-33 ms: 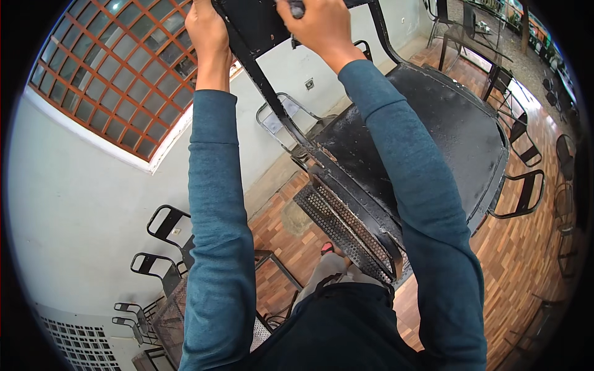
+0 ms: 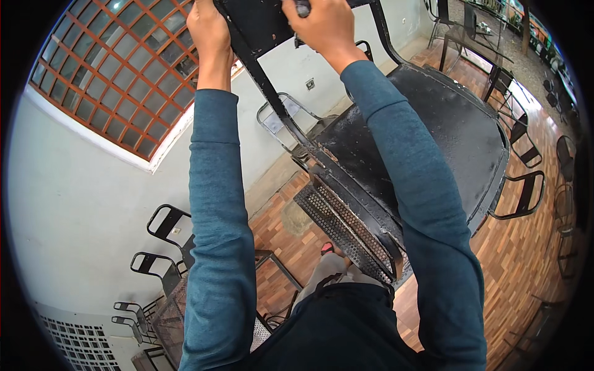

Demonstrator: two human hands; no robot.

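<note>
A black metal chair (image 2: pixel 433 117) with worn, chipped paint is raised in front of me, its seat to the right and its backrest (image 2: pixel 257 28) at the top edge. My left hand (image 2: pixel 209 28) is closed round the left side of the backrest frame, its fingertips partly out of view. Against the backrest, my right hand (image 2: pixel 327 28) is closed on a small dark grey wad (image 2: pixel 302 7). Most of that wad is hidden by the fingers, so its kind cannot be made out. Below the chair shows a perforated metal tabletop (image 2: pixel 337 226).
An orange window grille (image 2: pixel 117 68) is set in the pale wall at left. Several black metal chairs (image 2: pixel 166 222) stand along that wall, with another chair (image 2: pixel 526 191) at right. A dark table (image 2: pixel 473 49) is at the far right. Wood-patterned floor (image 2: pixel 520 266) lies below.
My right hand has shifted slightly to the right along the backrest with the dark grey wad. The left hand stays on the frame, and the chair has not visibly moved.
</note>
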